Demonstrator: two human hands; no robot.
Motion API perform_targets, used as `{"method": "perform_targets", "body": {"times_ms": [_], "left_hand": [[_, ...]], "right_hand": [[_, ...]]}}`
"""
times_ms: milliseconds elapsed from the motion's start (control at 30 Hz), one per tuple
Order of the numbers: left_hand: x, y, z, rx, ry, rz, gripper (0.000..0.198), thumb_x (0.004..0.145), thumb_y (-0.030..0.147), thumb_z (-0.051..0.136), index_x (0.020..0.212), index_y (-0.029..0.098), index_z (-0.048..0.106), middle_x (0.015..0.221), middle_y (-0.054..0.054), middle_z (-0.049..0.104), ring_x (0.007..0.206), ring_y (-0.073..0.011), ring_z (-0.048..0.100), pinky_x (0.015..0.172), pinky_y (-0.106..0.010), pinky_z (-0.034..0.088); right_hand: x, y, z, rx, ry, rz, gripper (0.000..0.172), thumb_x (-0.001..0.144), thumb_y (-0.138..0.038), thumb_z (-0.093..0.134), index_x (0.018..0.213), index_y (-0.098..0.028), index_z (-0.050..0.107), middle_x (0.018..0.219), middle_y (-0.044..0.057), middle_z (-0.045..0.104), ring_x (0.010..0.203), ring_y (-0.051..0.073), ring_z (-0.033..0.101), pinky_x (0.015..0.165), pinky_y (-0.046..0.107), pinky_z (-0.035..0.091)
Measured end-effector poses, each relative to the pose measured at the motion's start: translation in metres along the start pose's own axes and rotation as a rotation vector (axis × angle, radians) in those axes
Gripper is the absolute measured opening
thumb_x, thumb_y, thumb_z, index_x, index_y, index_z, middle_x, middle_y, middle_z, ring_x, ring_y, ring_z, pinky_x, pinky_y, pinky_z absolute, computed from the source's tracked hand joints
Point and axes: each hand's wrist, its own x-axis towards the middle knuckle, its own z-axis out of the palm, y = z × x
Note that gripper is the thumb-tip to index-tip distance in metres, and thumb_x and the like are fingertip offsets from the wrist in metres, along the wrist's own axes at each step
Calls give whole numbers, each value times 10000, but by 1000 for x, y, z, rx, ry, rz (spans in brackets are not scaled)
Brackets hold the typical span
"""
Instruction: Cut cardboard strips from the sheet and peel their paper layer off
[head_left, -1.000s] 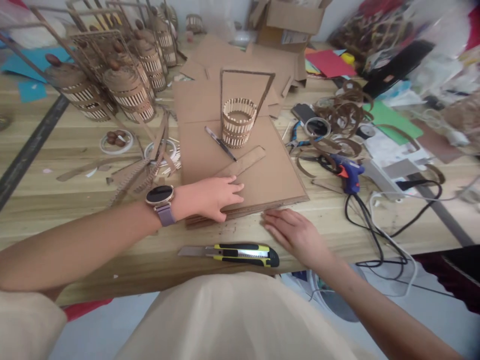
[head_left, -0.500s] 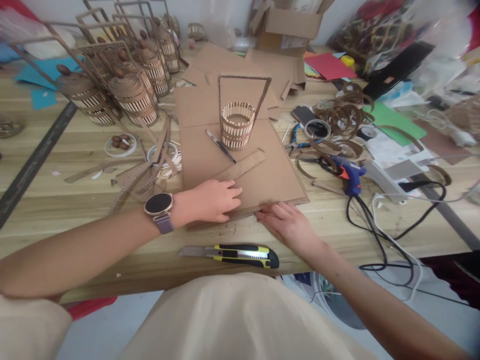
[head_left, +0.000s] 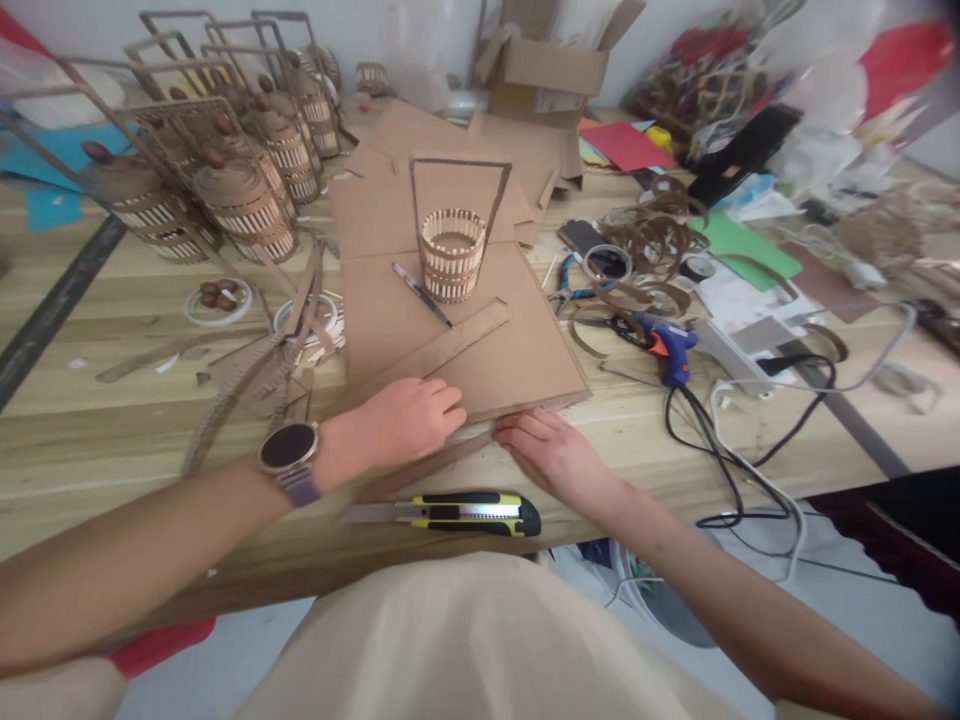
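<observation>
My right hand [head_left: 551, 452] pinches the end of a narrow brown cardboard strip [head_left: 442, 459] along the front of the cardboard sheet [head_left: 525, 350]. My left hand [head_left: 405, 420], with a watch on its wrist, is curled closed at the sheet's front left edge; what its fingertips hold, if anything, is hidden. A small slatted basket [head_left: 452, 265] with a tall square handle stands on the sheet. Beside it lie a pen [head_left: 424, 296] and a flat cardboard piece [head_left: 457, 337]. A yellow and black utility knife [head_left: 465, 512], blade out, lies in front of both hands.
Several lidded slatted baskets [head_left: 240, 210] stand at the back left. Tape rolls [head_left: 304, 320] and loose strips lie nearer. To the right are a blue glue gun [head_left: 666, 345], pliers [head_left: 574, 275], curled brown strips [head_left: 652, 240] and cables. An open carton [head_left: 551, 65] stands behind.
My left hand has gone from spread fingers to a curled hold. The cardboard strip now shows apart from the sheet's front edge, angled toward me. The view has shifted slightly right.
</observation>
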Motion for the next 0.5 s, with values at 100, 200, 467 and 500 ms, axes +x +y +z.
{"method": "perform_targets", "body": {"times_ms": [100, 200, 467, 500], "left_hand": [[-6, 19, -1, -21, -63, -62, 123, 913, 265, 575, 867, 161, 619, 929, -88, 627, 864, -239, 599, 686, -334, 493], [-9, 34, -2, -69, -187, -162, 157, 931, 174, 499, 829, 147, 616, 862, -89, 630, 791, -232, 612, 651, -328, 492], [-15, 40, -14, -294, -307, -410, 136, 844, 172, 458, 791, 179, 583, 847, -71, 661, 816, -231, 632, 700, -333, 455], [-17, 39, -15, -339, -311, -437, 124, 830, 181, 458, 782, 185, 572, 833, -60, 658, 798, -225, 629, 697, -331, 444]], "right_hand": [[-1, -3, 1, -2, -15, 19, 195, 955, -152, 477, 1079, -160, 627, 1012, 91, 670, 949, 214, 578, 828, 355, 499], [-2, -3, 3, -11, -32, 26, 220, 957, -165, 478, 1125, -161, 621, 1031, 96, 663, 977, 214, 576, 843, 350, 500], [-16, 20, -14, -84, -54, 133, 210, 964, -265, 504, 1116, -202, 636, 1052, 94, 653, 992, 213, 587, 853, 371, 484], [-19, 24, -18, -89, -66, 145, 210, 969, -282, 497, 1105, -203, 636, 1040, 91, 656, 993, 213, 590, 862, 373, 479]]}}
